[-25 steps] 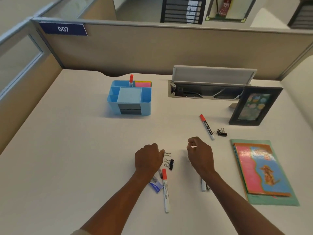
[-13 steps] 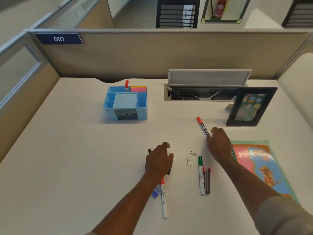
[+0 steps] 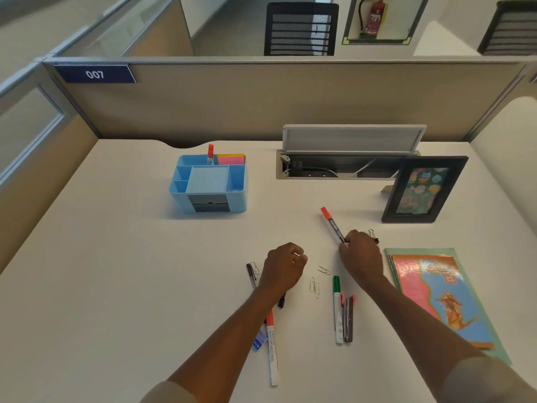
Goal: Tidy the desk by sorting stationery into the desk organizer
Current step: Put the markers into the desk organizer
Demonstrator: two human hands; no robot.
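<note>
The blue desk organizer (image 3: 207, 184) stands at the back left of the desk, holding an upright red-capped marker (image 3: 210, 154) and pink sticky notes (image 3: 231, 159). My right hand (image 3: 360, 257) pinches the near end of a red-capped marker (image 3: 331, 222) that lies on the desk. A binder clip (image 3: 373, 235) lies just behind that hand. My left hand (image 3: 283, 269) is curled shut on a small binder clip, of which only a bit of wire shows at the fingertips. Loose paper clips (image 3: 314, 287) lie between the hands.
Near me lie a green marker (image 3: 337, 309), pink-tipped pens (image 3: 348, 318), an orange-capped white marker (image 3: 272, 350), a blue eraser (image 3: 259, 341) and a dark pen (image 3: 251, 274). Colourful booklets (image 3: 441, 298), a picture frame (image 3: 421, 190) and an open cable tray (image 3: 343, 170) are on the right.
My right hand moved from the middle to the far right and closed on the marker's end. My left hand curled over the binder clips. The green marker and pens are now uncovered.
</note>
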